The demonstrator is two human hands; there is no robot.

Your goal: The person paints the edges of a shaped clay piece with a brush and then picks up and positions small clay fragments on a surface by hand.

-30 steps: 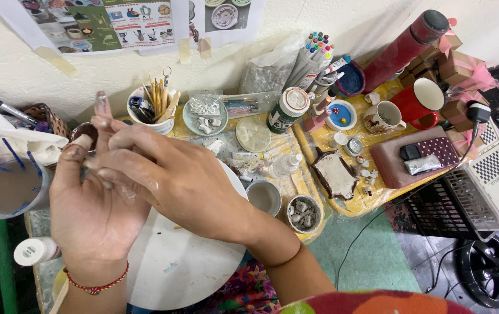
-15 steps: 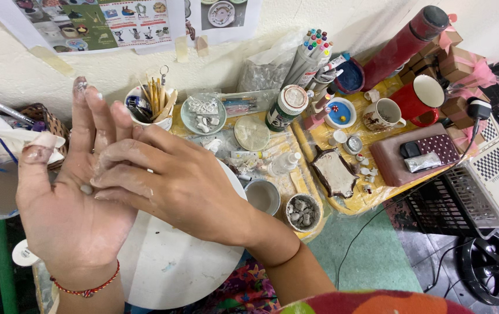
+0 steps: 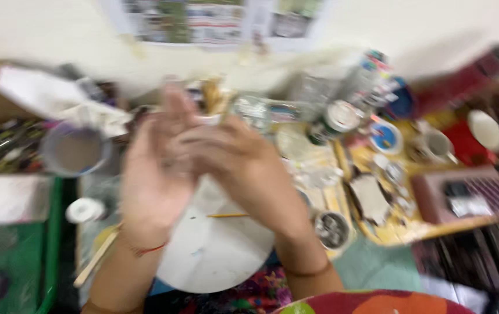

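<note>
The picture is blurred by motion. My left hand [image 3: 150,180] is raised with its palm up and fingers stretched out. My right hand [image 3: 243,168] lies across it, palm pressed to palm. Whatever may be between the palms is hidden. Both hands hover above a round white board [image 3: 214,261], on which a thin yellow stick [image 3: 226,216] lies. A red thread band circles my left wrist.
A cup of grey water [image 3: 75,151] stands at the left, with a small white lid [image 3: 84,209] below it. A wooden stick [image 3: 95,259] lies by my left forearm. A small tin [image 3: 332,229], jars, mugs and a dark red box [image 3: 464,197] crowd the yellow tray at the right.
The view has swung so that everything sits further right and lower, and it has blurred. My hands stay pressed together, the right hand having slid across the left palm.
</note>
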